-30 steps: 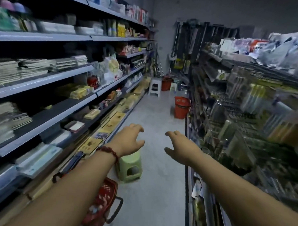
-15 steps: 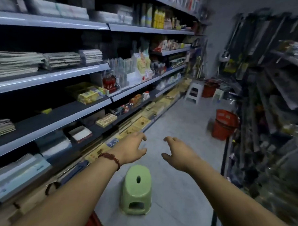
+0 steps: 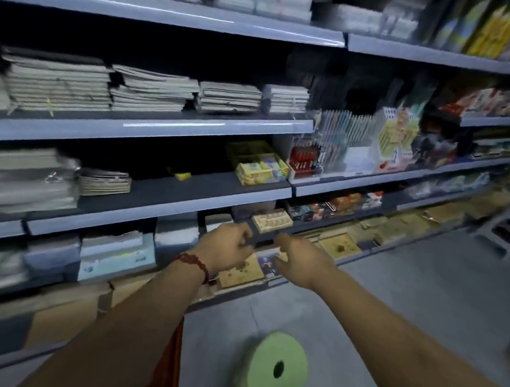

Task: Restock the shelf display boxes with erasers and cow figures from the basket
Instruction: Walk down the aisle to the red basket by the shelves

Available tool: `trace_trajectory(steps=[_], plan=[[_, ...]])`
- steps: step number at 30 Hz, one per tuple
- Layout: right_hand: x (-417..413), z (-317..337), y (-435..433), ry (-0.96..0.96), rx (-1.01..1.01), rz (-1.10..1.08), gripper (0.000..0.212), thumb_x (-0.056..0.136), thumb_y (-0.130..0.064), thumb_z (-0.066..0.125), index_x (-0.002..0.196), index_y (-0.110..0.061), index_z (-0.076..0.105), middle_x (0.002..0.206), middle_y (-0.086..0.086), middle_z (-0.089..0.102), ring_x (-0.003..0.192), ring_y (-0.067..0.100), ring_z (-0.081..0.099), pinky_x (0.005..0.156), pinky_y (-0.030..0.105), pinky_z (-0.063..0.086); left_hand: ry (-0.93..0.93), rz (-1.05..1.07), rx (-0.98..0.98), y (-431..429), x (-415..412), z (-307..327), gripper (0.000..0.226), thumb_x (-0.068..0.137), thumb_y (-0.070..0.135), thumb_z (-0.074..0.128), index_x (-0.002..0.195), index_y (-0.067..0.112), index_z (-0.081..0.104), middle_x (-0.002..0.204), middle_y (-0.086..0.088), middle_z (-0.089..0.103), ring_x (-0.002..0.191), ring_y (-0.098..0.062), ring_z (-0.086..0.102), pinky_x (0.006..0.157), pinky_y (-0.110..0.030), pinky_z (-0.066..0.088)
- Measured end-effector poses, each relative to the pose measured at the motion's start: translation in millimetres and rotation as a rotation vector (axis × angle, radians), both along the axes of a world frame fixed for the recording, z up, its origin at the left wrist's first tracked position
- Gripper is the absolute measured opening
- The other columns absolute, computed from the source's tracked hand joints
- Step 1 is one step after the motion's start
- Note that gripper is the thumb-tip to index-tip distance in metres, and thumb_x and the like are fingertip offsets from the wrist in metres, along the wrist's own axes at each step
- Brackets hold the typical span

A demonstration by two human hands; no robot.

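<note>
**Head view.** The left grip [image 3: 226, 247], with a red bead bracelet [image 3: 196, 263] on its wrist, hangs in front of the front edge of the low shelf [image 3: 328, 224]. Its fingers are loosely curled and hold nothing. The right grip [image 3: 299, 259] is just beside it but apart from it, fingers relaxed and slightly spread, and it too is empty.

The tan display box [image 3: 272, 221] sits on that low shelf near the front edge, just beyond the gap between the two grips. Neither grip touches it. One shelf up, a yellow display box [image 3: 259, 165] stands at the right end of its board, close to the front edge and well above both grips.

Of the basket [image 3: 169, 362] only a red-orange strip shows, low down under the left forearm. The arm hides the rest, the bottom of the frame cuts it off, and its contents cannot be seen. The whole frame is smeared by motion.

The tan box is shallow, and its top shows rows of small pale pieces. Whether these are erasers or figures cannot be told. The yellow box holds flat yellow and pastel packs with unreadable print.

Stacks of grey notebooks [image 3: 153, 91] fill the shelf above. Flat brown packs [image 3: 339, 248] line the bottom shelf edge, and a green stool [image 3: 272, 366] stands on the floor between the forearms.
</note>
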State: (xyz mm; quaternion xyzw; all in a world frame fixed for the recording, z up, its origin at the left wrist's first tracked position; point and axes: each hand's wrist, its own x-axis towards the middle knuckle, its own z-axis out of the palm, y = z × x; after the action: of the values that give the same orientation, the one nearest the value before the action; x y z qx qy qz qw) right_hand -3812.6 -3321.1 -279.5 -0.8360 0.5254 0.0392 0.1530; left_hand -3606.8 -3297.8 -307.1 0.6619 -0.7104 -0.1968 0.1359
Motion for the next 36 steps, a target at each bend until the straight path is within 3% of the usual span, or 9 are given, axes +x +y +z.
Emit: trace_trajectory(steps=[5,9,12,15,18,20,24,28,36], plan=[[30.2,-9.5,-78.2,-0.046,0.038,0.128,0.047,0.094,-0.035,0.059,0.135,-0.017,0.047,0.126,0.012,0.061,0.109,0.032,0.060,0.085,0.042,0.055,0.006,0.134,0.030,-46.8,20.1,-12.9,0.023,0.094,0.044,0.055,0.111,0.029,0.060,0.109,0.005,0.070,0.099,-0.021,0.063,0.085,-0.037,0.054],[63.2,-25.8,-127.5,-0.020,0.058,0.290,0.056,0.094,-0.039,0.057,0.144,-0.018,0.044,0.137,0.010,0.057,0.124,0.030,0.055,0.094,0.041,0.052,0.005,0.296,0.089,-62.7,36.2,-30.4,0.034,0.088,0.049,0.044,0.111,0.029,0.062,0.112,0.003,0.069,0.102,-0.021,0.064,0.083,-0.034,0.054],[93.1,-43.9,-161.1,-0.002,0.067,0.433,0.054,0.093,-0.041,0.056,0.143,-0.020,0.046,0.139,0.008,0.056,0.123,0.030,0.057,0.095,0.043,0.053,0.022,0.426,0.167,-70.2,49.6,-42.2,0.021,0.092,0.041,0.053,0.106,0.027,0.060,0.109,0.001,0.065,0.098,-0.021,0.062,0.078,-0.032,0.049],[125.5,-61.5,-187.6,0.012,0.043,0.652,0.048,0.093,-0.038,0.058,0.137,-0.019,0.051,0.137,0.008,0.055,0.122,0.029,0.055,0.097,0.043,0.051,0.051,0.606,0.180,-65.3,58.4,-55.3,0.016,0.089,0.044,0.047,0.096,0.030,0.051,0.109,-0.007,0.065,0.092,-0.024,0.059,0.081,-0.035,0.049],[155.2,-72.7,-198.0,0.017,0.044,0.872,0.046,0.095,-0.038,0.058,0.135,-0.015,0.050,0.133,0.010,0.054,0.118,0.030,0.055,0.096,0.043,0.050,0.037,0.847,0.193,-40.2,52.6,-65.1,0.034,0.097,0.038,0.055,0.124,0.017,0.056,0.124,-0.008,0.061,0.109,-0.029,0.061,0.093,-0.041,0.052],[169.1,-76.6,-188.7,0.015,0.083,1.024,0.042,0.096,-0.037,0.057,0.131,-0.014,0.050,0.126,0.010,0.054,0.114,0.030,0.056,0.091,0.042,0.051,0.037,1.014,0.199,-12.1,41.8,-67.8,0.039,0.097,0.037,0.059,0.132,0.018,0.055,0.126,-0.005,0.061,0.112,-0.026,0.060,0.094,-0.037,0.051],[185.5,-78.7,-146.2,-0.028,0.151,1.286,0.042,0.097,-0.033,0.055,0.136,-0.017,0.049,0.126,0.006,0.053,0.117,0.026,0.054,0.081,0.028,0.042,0.065,1.286,0.147,49.3,19.7,-72.4,0.036,0.098,0.041,0.058,0.127,0.018,0.057,0.122,-0.008,0.065,0.106,-0.028,0.062,0.091,-0.043,0.053],[207.1,-92.3,-85.9,-0.025,0.209,1.391,0.037,0.095,-0.033,0.055,0.131,-0.023,0.053,0.123,0.005,0.059,0.106,0.026,0.060,0.087,0.037,0.053,0.070,1.457,0.147,106.7,8.9,-88.1,0.037,0.097,0.040,0.059,0.125,0.016,0.058,0.119,-0.009,0.065,0.105,-0.028,0.063,0.089,-0.043,0.054],[265.9,-146.4,14.4,0.088,0.226,1.372,0.046,0.081,-0.049,0.045,0.122,-0.028,0.052,0.120,0.000,0.059,0.106,0.022,0.060,0.087,0.045,0.055,0.142,1.413,0.282,189.6,66.3,-148.4,0.040,0.096,0.041,0.058,0.125,0.014,0.057,0.122,-0.012,0.062,0.107,-0.033,0.061,0.089,-0.042,0.053]])
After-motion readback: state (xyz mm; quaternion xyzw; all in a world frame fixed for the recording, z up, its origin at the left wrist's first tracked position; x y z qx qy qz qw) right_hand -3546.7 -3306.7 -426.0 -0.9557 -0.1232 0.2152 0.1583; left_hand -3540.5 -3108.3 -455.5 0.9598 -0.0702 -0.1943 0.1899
